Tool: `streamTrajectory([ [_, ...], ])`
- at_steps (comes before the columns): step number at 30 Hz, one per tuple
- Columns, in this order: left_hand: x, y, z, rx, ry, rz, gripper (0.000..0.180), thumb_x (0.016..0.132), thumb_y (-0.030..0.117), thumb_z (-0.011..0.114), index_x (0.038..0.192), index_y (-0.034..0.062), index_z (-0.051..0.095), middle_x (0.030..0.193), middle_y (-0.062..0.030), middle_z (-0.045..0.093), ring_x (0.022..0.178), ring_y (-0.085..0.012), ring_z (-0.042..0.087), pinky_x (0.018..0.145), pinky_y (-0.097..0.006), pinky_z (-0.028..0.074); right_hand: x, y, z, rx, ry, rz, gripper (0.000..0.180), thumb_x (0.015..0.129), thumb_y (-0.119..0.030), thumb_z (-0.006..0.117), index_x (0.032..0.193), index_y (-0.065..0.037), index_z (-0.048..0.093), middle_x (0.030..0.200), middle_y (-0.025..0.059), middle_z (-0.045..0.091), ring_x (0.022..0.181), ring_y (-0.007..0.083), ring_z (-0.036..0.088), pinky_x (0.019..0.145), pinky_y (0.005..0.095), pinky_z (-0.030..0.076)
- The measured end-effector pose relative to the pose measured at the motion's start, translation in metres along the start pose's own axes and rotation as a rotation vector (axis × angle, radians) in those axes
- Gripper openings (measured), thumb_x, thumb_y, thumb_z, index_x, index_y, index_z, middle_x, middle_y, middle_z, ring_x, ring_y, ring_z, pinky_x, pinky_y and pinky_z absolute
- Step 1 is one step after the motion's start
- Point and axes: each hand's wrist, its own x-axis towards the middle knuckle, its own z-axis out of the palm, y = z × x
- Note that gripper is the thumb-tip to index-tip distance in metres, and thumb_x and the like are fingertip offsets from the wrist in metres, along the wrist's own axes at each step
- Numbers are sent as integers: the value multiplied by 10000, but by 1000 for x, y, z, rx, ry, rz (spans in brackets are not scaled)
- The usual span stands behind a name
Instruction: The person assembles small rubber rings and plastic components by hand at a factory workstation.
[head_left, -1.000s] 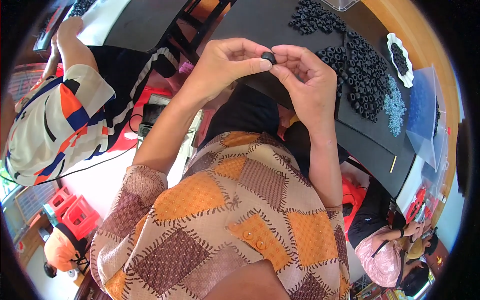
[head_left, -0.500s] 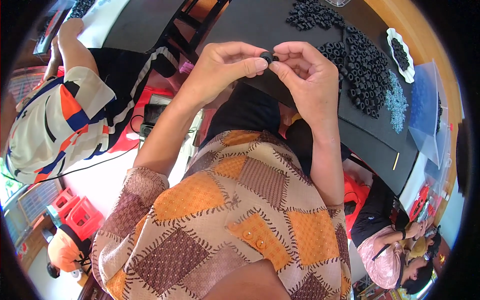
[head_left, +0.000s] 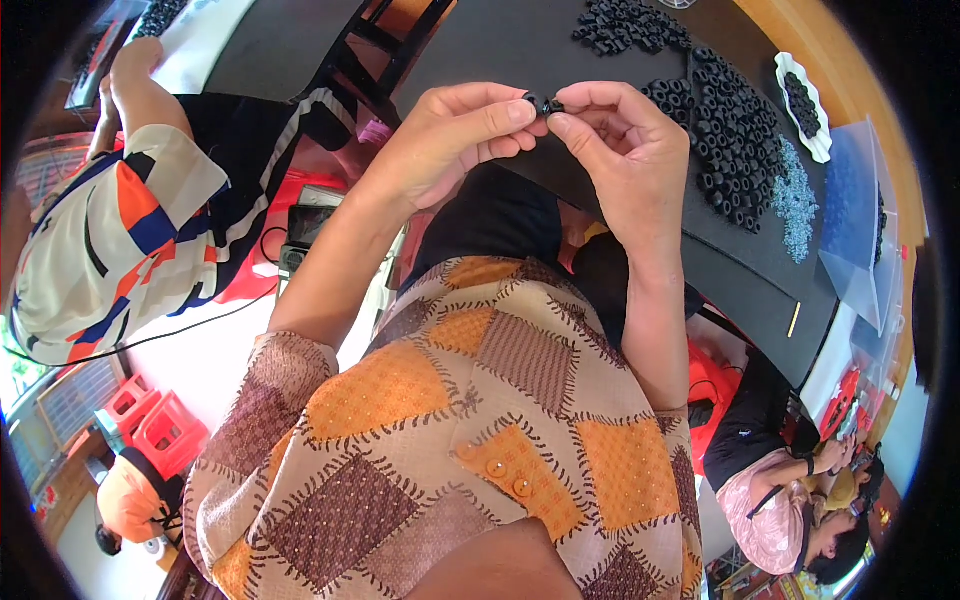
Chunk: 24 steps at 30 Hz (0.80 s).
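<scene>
Above the near edge of the dark table (head_left: 480,55), my two hands meet fingertip to fingertip. My left hand (head_left: 435,145) pinches a small black ring-shaped part (head_left: 532,99) between thumb and index finger, and the thumb covers much of it. Against it, my right hand (head_left: 630,145) pinches a small, shiny black piece (head_left: 553,106), partly hidden by the fingertips. Whether the two pieces are joined or only touching cannot be made out. To the right of my right hand spreads a large pile of black ring-shaped parts (head_left: 735,140).
Small black parts (head_left: 630,28) lie farther back. Tiny clear bluish pieces (head_left: 795,205) border the ring pile. A white scalloped dish (head_left: 822,148) holds small black pieces, beside a clear plastic bin (head_left: 850,225). A thin stick (head_left: 794,320) lies nearer. People sit at left (head_left: 120,230) and right (head_left: 770,510).
The black ring part has turned and sits more behind my left thumb. My right hand has shifted slightly right, and more of the shiny piece shows between the fingertips.
</scene>
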Motion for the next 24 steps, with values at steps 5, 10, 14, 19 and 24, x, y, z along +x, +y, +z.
streamTrajectory([
  [5, 0, 0, -1, -146, -81, -49, 228, 965, 160, 641, 1133, 11, 680, 1006, -122, 724, 888, -146, 702, 801, -238, 576, 2, -1, -1, -4, 4, -37, 152, 838, 38, 707, 987, 6, 705, 902, 36, 698, 799, 81, 666, 726, 225, 528],
  [10, 0, -1, -1, -342, -90, -121, 259, 965, 171, 642, 1129, -28, 661, 1003, -128, 710, 862, -143, 688, 759, -228, 579, 2, -6, -1, 62, 66, -47, 166, 836, 63, 698, 992, 9, 704, 918, 26, 674, 805, 84, 647, 727, 217, 510],
  [14, -1, -3, -1, -415, -106, -140, 266, 972, 185, 631, 1130, -28, 655, 997, -128, 708, 853, -145, 689, 753, -229, 582, -1, -8, -4, -27, 5, -96, 178, 828, 68, 703, 996, 9, 701, 923, 31, 677, 811, 86, 644, 737, 220, 515],
  [19, -2, -6, -6, -353, -153, -96, 260, 980, 185, 622, 1145, -13, 657, 1011, -118, 708, 881, -143, 687, 782, -234, 577, -4, -11, 1, 11, -11, -98, 162, 810, 72, 717, 959, 11, 693, 909, 43, 707, 784, 96, 662, 746, 236, 536],
  [24, -5, -4, -3, -217, -127, -29, 232, 967, 138, 638, 1162, 17, 668, 1034, -103, 710, 918, -138, 690, 824, -243, 576, -3, -10, 0, -19, -1, -141, 157, 793, 65, 732, 935, 5, 700, 870, 36, 713, 773, 95, 668, 735, 238, 539],
])
